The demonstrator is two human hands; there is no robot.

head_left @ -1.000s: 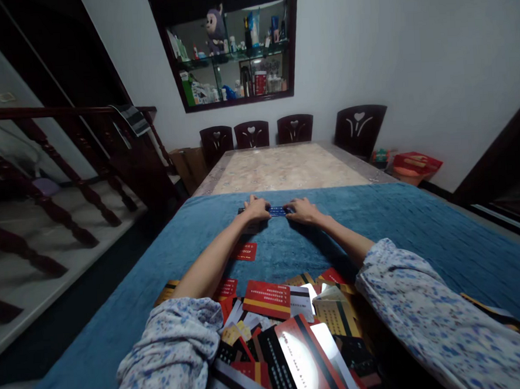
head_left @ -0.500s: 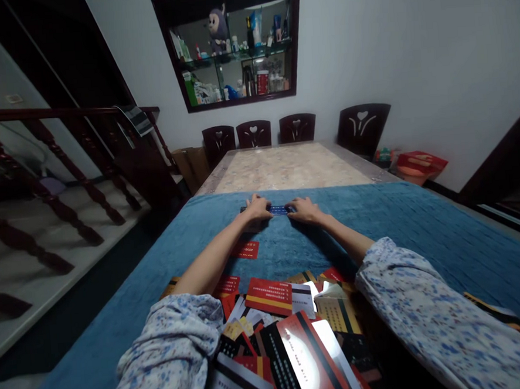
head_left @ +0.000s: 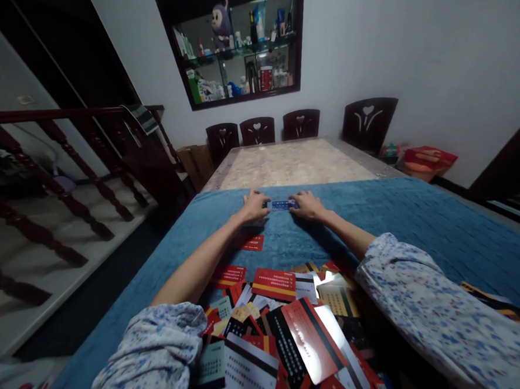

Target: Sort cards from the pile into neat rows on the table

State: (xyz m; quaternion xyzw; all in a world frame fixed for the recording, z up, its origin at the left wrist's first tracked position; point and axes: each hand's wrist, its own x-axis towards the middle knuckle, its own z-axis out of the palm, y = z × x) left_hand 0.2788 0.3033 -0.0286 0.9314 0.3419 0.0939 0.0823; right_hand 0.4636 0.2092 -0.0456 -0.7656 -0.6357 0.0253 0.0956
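Out on the blue cloth [head_left: 333,237], my two hands face each other across a small blue card [head_left: 280,205]. My left hand [head_left: 255,207] has its thumb and fingers closed at the card's left end. At the right end, the fingertips of my right hand [head_left: 305,206] pinch the card's edge. Fingers hide both ends. A lone red card [head_left: 251,242] lies nearer me, below my left wrist. Between my forearms spreads a loose heap of overlapping cards, among them a shiny red card [head_left: 310,338], a white card with a dark stripe [head_left: 251,371] and a gold card [head_left: 337,298].
Several more cards [head_left: 505,308] lie at the right, partly behind my sleeve. Beyond the cloth the pale tabletop [head_left: 293,164] continues towards dark chairs [head_left: 301,125]. A wooden railing [head_left: 75,194] runs along the left. A red bag [head_left: 429,158] stands at far right.
My hands have spread slightly apart, showing more of the blue card between them. The whole view has shifted a little, and more of the card heap shows by my left sleeve.
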